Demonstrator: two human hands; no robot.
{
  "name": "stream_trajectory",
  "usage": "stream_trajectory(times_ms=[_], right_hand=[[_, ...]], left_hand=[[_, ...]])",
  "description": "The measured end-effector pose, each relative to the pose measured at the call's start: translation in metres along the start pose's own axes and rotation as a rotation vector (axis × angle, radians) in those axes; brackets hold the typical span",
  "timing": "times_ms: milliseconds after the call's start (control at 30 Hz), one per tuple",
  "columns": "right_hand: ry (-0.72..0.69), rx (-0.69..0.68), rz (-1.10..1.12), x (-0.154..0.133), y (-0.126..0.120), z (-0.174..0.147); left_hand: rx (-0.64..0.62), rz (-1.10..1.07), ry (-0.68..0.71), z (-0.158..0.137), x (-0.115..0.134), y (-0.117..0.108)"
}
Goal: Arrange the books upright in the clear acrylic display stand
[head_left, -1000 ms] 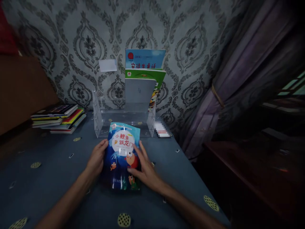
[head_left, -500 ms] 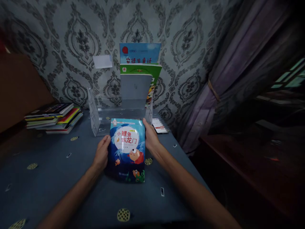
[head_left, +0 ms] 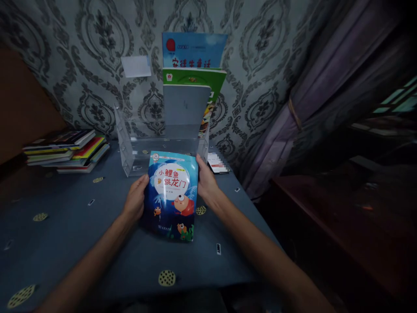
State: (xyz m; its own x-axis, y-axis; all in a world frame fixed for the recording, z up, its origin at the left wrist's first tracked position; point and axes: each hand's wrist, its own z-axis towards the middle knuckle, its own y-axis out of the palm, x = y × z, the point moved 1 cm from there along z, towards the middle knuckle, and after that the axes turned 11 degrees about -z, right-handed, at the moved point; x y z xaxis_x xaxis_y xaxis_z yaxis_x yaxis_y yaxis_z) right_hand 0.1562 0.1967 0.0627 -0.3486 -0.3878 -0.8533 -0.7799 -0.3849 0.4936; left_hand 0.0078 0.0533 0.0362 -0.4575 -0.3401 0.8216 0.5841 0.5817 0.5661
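Observation:
A blue children's book [head_left: 172, 195] with orange fish on its cover is held up in front of me, cover facing me. My left hand [head_left: 136, 198] grips its left edge, thumb at the front. On the opposite edge, near the upper corner, my right hand [head_left: 206, 178] is closed; the fingers behind the book are hidden. Just beyond stands a clear plastic rack [head_left: 125, 150]. At its right side several books stand upright: a grey-looking one [head_left: 185, 106] in front, a green one [head_left: 195, 77] behind it, and a light-blue one [head_left: 195, 50] at the back.
A stack of books [head_left: 70, 150] lies on the left of the blue patterned tablecloth [head_left: 107, 234]. A phone [head_left: 216, 163] rests right of the rack. Patterned wall behind carries a white card [head_left: 136, 66]. At right hang a tied curtain [head_left: 280, 143] and a dark red surface [head_left: 325, 221].
The view has tilted slightly downward, so the wall and rack look nearer the top. Both hands still hold the fish book, which is tilted a little more.

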Motion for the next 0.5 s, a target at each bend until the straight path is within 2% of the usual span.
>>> stream_trajectory(times_ms=[133,233,367,500], right_hand=[[0.170,-0.046,0.068,0.012,0.000,-0.004],[0.234,-0.034,0.082,0.026,0.000,-0.009],[0.167,-0.032,0.024,0.046,-0.004,-0.026],[0.050,-0.223,-0.106,0.059,-0.008,-0.045]], left_hand=[[-0.015,0.021,-0.067,0.003,0.005,-0.002],[-0.012,0.042,-0.109,0.004,0.006,-0.003],[0.057,0.037,-0.115,0.005,0.005,-0.006],[0.170,0.063,-0.059,0.010,0.007,-0.015]])
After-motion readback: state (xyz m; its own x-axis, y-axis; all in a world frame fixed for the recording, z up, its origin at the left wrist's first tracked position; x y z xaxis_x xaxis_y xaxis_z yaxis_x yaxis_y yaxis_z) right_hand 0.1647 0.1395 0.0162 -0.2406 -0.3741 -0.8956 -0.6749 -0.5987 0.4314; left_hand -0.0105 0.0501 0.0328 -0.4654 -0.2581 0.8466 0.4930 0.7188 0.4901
